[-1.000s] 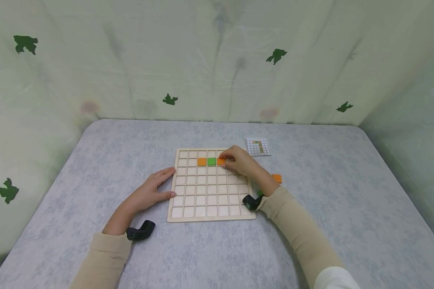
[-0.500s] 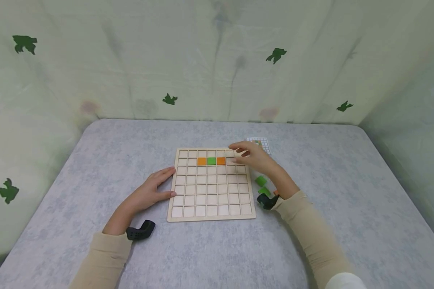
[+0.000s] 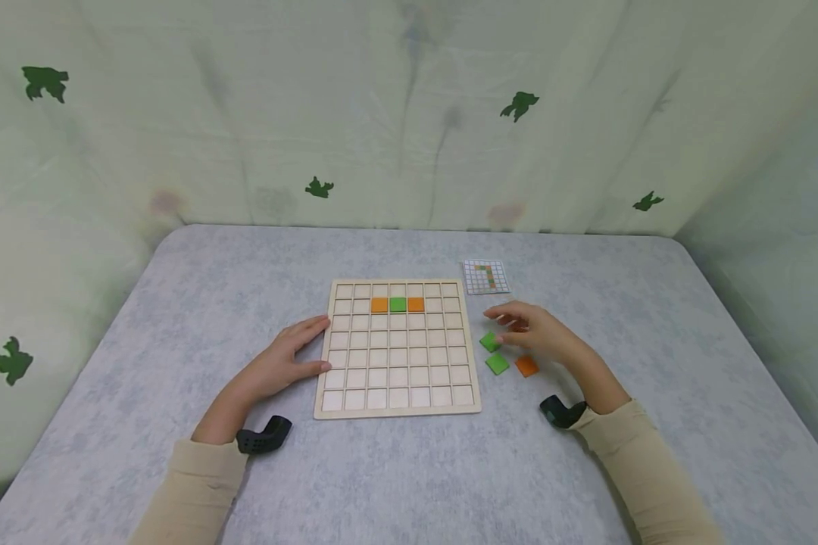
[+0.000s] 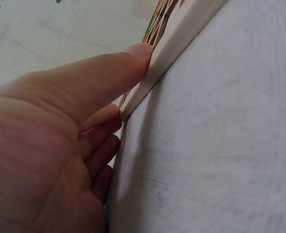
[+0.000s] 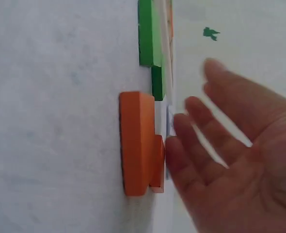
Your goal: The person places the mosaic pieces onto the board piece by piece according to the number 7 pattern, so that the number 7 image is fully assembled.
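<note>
A wooden grid board (image 3: 398,356) lies on the table with an orange tile (image 3: 379,305), a green tile (image 3: 398,304) and another orange tile (image 3: 416,304) side by side in its second row. My left hand (image 3: 289,362) rests against the board's left edge, thumb and fingers spread along it. To the right of the board, my right hand (image 3: 541,331) hovers over loose square tiles, its fingers relaxed and holding nothing. Two loose green tiles (image 3: 497,364) and an orange tile (image 3: 527,366) show there. The right wrist view has a second loose orange tile (image 5: 158,165) behind the nearer one (image 5: 132,145).
A small printed card (image 3: 486,277) with a coloured grid pattern lies beyond the board's top right corner. The grey table (image 3: 382,481) reaches back to a pale curtain (image 3: 409,113) with dark green leaf-like shapes. Each wrist carries a black camera mount (image 3: 264,435).
My right hand has let go of the orange tile in the board's second row and moved right and toward me, over the loose tiles. The left hand stays at the board's edge.
</note>
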Available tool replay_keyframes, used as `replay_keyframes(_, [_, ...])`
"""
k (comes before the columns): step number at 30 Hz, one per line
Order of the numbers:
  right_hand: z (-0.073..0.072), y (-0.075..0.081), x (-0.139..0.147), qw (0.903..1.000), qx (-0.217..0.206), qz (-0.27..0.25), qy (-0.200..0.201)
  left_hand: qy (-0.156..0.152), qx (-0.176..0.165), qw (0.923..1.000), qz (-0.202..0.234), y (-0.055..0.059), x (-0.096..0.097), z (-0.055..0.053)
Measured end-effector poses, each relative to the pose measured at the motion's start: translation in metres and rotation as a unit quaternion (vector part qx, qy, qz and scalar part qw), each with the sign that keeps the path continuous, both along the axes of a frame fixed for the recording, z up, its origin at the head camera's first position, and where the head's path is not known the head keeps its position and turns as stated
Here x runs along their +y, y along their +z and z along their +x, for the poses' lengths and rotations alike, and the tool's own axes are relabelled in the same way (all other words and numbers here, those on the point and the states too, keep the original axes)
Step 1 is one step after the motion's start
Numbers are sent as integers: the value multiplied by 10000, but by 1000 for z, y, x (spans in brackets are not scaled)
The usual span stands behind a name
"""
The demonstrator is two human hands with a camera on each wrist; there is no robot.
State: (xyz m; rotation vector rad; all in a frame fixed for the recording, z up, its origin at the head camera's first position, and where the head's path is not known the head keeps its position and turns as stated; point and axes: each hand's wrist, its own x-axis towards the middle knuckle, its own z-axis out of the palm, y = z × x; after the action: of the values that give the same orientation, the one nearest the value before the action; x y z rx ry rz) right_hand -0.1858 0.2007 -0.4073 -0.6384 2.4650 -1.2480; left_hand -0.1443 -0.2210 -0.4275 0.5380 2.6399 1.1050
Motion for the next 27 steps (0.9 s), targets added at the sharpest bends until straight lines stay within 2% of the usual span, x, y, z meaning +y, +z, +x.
replay_keyframes(4, [2, -7, 5, 9996, -143, 146, 207, 7, -19, 10000, 29, 0, 0, 0])
replay_keyframes(10, [2, -7, 2, 9973, 141, 571, 437, -20, -31, 10000, 31, -1, 0, 0])
replay_keyframes(17, [1, -2, -3, 9955, 110, 928, 129, -17, 2, 10000, -9, -1, 0, -1])
replay_keyframes(20, [0, 5, -8, 9961, 215, 857, 26, -18, 3, 10000, -11, -1, 0, -1])
replay_keyframes(27, [-9, 24, -40, 9943, 1024, 283, 109, -16, 26, 10000, 8, 0, 0, 0])
